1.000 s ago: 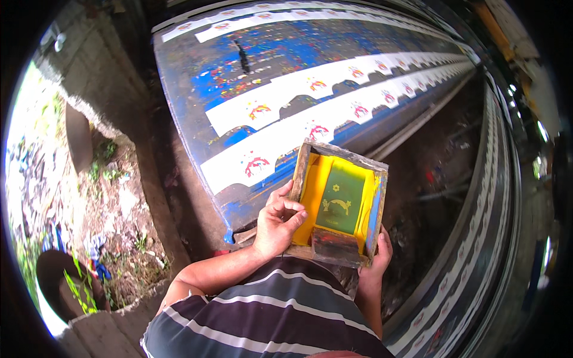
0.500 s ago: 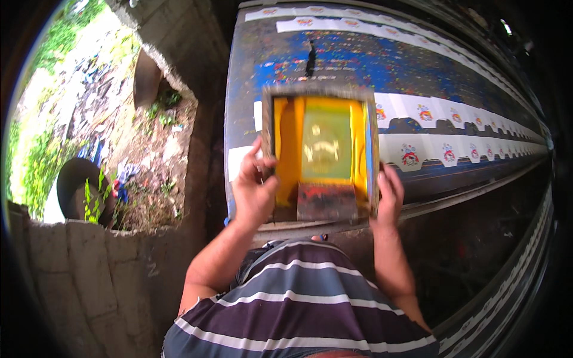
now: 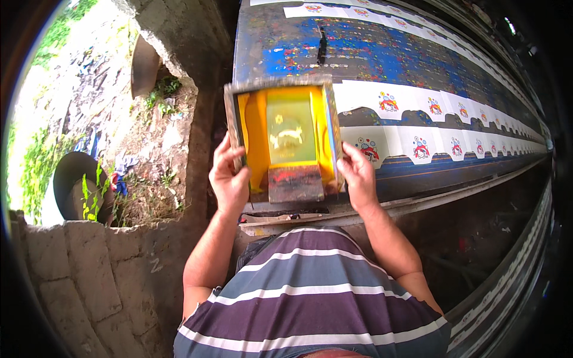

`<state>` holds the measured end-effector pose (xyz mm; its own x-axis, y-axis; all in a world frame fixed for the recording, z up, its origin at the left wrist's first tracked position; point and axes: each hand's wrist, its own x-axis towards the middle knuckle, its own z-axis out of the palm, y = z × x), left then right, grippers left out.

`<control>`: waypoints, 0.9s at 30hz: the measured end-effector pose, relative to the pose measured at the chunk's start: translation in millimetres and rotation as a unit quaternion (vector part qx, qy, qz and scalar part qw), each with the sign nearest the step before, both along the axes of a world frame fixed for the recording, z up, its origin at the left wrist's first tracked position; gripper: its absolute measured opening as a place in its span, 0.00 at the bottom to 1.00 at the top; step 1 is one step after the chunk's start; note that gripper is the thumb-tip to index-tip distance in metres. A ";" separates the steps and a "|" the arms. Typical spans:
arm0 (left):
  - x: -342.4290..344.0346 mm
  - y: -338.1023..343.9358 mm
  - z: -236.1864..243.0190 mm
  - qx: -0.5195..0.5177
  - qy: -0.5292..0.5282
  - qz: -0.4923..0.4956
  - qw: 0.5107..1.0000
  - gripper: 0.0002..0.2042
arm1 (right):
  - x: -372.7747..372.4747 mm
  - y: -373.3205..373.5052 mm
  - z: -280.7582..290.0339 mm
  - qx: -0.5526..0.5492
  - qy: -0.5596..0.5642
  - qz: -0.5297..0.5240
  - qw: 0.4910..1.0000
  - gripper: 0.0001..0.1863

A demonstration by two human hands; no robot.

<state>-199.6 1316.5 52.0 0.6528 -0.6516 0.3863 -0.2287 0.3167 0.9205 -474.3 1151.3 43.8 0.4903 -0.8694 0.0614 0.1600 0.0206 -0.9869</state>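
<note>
A screen-printing frame (image 3: 279, 83) with a worn wooden rim is held over the near left end of a long table. Yellow covers its inside around a greenish mesh window (image 3: 290, 113) with a pale design. At the frame's near end, inside it, rests a dark, red-stained squeegee (image 3: 295, 184). My left hand (image 3: 228, 182) grips the left side and my right hand (image 3: 360, 179) the right side, thumbs toward the rim. Just right of the frame lie white cut pieces (image 3: 389, 101) with colourful prints, in a row, partly hidden by it.
The long table (image 3: 358, 53) is spotted with blue and other colours and runs off to the right. More white printed pieces (image 3: 421, 146) line its near and far edges. At left, a broken block wall (image 3: 89, 256) opens onto rubble and plants. Another rack or table (image 3: 507, 280) stands lower right.
Both hands have carried the frame to the left and slightly away from me. More of the printed pieces on its right now show.
</note>
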 end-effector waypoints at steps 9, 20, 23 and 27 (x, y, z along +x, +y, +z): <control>-17.8 28.2 -82.2 0.067 0.099 0.001 0.993 0.17 | -20.8 32.4 -54.4 0.024 0.156 -0.029 0.987 0.26; -13.5 25.7 -77.9 0.124 0.147 0.003 0.981 0.16 | -30.3 59.0 -13.1 -0.419 0.300 -0.098 0.851 0.26; -12.4 26.0 -77.3 0.099 0.190 -0.011 0.977 0.14 | -25.9 77.1 14.5 -0.434 0.247 0.031 0.866 0.28; -9.7 25.8 -77.2 0.112 0.204 -0.012 0.973 0.13 | -5.7 90.0 27.4 -0.502 0.319 0.112 0.796 0.28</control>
<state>-209.3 1342.2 -25.2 0.7053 -0.7068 -0.0544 0.1747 0.0988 0.9797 -480.0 1241.3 71.1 0.8360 -0.4250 0.3471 -0.2769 -0.8728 -0.4019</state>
